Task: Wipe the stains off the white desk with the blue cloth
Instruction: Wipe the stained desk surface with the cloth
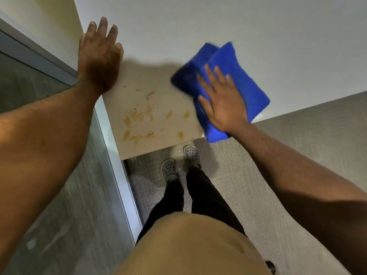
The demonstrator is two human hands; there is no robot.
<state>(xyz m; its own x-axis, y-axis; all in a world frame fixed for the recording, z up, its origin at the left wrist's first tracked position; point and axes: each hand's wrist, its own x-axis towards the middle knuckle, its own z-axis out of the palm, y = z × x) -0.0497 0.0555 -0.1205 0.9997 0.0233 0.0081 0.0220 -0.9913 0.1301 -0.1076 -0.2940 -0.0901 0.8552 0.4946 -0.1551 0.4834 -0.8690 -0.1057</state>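
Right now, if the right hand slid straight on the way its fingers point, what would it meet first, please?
Nothing, as far as the picture shows: the right hand, flat on the blue cloth, points up-left across bare white desk. The stains lie to its left.

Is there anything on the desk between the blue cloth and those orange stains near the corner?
Nothing visible. The right hand presses the blue cloth flat, and only bare white desk lies between it and the stains. The left hand rests farther back by the edge.
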